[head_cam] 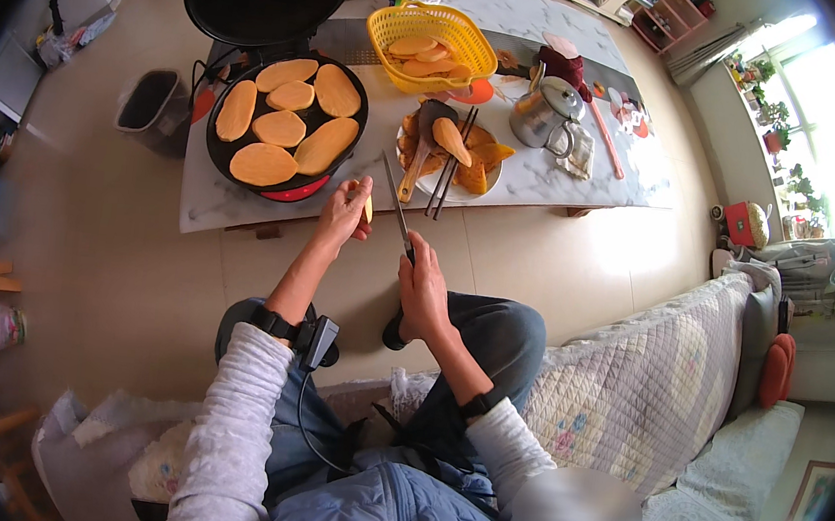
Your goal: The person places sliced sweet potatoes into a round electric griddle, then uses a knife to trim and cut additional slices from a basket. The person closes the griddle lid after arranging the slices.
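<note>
My left hand (347, 212) holds a small yellowish slice (368, 209), seen nearly edge-on, in front of the table edge. In my right hand (425, 284) is a knife (396, 200) by its dark handle, its blade pointing up and away, just right of the slice. Beyond my left hand, several orange slices, perhaps sweet potato, lie in a round black electric griddle (313, 126) with its lid raised. A white plate (497, 181) carries browned orange pieces, a wooden-handled spatula (421, 144), a pale orange slice (451, 141) and dark chopsticks (446, 180).
A yellow plastic basket (477, 36) with more slices stands behind the plate on the marble-patterned table (212, 203). To the right are a metal kettle (541, 114), a cloth (577, 154) and a pink stick (608, 139). A bin (151, 110) stands left of the table.
</note>
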The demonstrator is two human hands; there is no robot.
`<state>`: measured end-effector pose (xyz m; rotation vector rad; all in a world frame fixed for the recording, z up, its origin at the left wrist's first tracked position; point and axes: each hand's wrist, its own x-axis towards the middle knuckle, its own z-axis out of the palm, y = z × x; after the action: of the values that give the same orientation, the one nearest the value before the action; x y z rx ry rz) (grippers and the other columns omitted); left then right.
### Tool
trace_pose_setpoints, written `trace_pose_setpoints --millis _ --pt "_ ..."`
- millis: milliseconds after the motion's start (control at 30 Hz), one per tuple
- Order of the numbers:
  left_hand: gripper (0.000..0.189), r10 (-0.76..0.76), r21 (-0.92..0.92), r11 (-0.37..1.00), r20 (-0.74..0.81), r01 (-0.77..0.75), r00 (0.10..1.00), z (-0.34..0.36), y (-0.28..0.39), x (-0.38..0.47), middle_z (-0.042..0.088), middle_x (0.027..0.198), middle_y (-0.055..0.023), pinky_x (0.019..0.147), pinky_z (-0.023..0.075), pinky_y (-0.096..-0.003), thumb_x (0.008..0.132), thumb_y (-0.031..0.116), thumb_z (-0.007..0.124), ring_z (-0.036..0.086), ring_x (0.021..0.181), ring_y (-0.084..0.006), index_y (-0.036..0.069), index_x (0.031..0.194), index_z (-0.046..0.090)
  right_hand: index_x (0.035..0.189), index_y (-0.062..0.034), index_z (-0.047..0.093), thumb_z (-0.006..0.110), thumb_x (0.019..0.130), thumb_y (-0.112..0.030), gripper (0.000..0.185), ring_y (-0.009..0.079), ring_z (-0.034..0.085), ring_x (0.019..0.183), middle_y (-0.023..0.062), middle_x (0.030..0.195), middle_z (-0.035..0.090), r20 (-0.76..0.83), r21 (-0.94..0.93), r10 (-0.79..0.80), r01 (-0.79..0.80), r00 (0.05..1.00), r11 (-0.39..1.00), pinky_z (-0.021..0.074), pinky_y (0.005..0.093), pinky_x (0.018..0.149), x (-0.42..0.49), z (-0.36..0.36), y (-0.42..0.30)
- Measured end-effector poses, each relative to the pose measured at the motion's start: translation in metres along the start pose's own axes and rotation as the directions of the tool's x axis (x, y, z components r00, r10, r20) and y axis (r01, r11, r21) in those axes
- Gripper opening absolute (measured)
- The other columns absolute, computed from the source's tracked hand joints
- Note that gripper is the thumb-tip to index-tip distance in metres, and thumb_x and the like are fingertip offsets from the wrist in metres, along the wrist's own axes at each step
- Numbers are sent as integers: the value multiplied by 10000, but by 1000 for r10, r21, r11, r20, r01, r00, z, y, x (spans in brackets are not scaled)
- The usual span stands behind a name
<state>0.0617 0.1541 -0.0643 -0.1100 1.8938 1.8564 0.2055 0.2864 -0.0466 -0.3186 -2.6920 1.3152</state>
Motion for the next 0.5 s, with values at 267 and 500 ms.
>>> trace_pose_setpoints --millis 267,500 --pt "645 -33 -48 998 -8 33 999 10 4 7 564 726 -42 419 499 -230 913 639 504 593 499 -114 32 1130 511 1378 -126 405 476 979 -168 407 415 588 904 192 1080 538 -77 -128 9 -19 997 992 497 485 754 29 9 11" --pt "605 -49 -66 997 6 49 999 16 6 9 574 757 -34 473 521 -247 932 616 490 601 549 -122 71 1192 511 1378 -172 427 485 975 -171 407 400 593 890 157 1061 544 -63 -180 37 -48 997 982 499 481 740 33 -1 16"
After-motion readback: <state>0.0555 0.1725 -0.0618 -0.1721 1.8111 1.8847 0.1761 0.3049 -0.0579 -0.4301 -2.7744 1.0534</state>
